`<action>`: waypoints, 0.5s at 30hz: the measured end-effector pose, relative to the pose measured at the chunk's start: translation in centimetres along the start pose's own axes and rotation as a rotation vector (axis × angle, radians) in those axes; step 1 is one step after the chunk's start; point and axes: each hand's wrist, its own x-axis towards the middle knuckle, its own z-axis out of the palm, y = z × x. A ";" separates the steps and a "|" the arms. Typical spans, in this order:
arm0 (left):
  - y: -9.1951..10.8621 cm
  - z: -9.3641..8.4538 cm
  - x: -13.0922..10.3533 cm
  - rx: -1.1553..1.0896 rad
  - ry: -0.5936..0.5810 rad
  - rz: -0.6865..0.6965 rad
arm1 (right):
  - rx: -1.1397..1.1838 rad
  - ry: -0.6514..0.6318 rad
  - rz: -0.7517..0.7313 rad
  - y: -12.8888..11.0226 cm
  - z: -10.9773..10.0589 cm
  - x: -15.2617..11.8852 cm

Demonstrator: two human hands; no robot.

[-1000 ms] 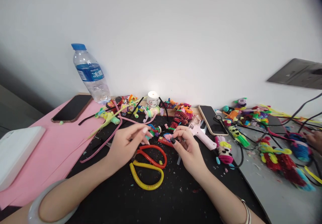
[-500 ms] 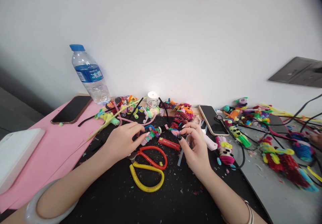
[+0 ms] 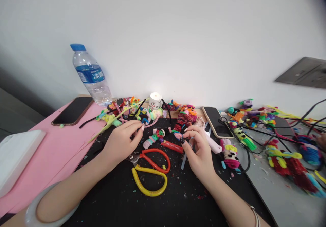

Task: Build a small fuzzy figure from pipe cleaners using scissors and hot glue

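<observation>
Pink-and-blue fuzzy piece [image 3: 178, 136], one, at the fingertips of the right hand [image 3: 200, 149], on the side facing the left: judged light, soft and springy, easily crushed; best taken lightly by its edge. Right hand: thumb and forefinger pinch the piece, other fingers loosely curled. Left hand [image 3: 125, 139]: thumb and fingertips nearly meeting; cannot tell whether anything sits between. Just beyond them, blue stem [image 3: 145, 121], one. Between the hands, lying on the black tabletop [image 3: 114, 199], pastel-banded figure [image 3: 150, 140], one. Near it, red printed bar [image 3: 172, 146]. Closer to the wearer, scissors [image 3: 152, 150], red and yellow handles. Beyond the right hand, pale pink glue gun [image 3: 214, 144], partly hidden.
</observation>
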 end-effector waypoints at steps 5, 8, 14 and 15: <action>-0.5 0.0 0.3 0.095 -0.024 -0.141 | 0.000 0.001 0.012 0.1 0.0 -0.1; -0.4 0.1 0.4 0.140 -0.039 -0.131 | 0.000 0.002 0.011 0.1 -0.1 -0.1; 0.7 -0.2 0.3 0.033 -0.058 -0.002 | -0.015 0.004 0.004 -0.1 -0.1 -0.1; 0.9 -0.2 0.2 0.002 -0.074 0.011 | -0.016 0.005 0.004 -0.1 -0.1 -0.1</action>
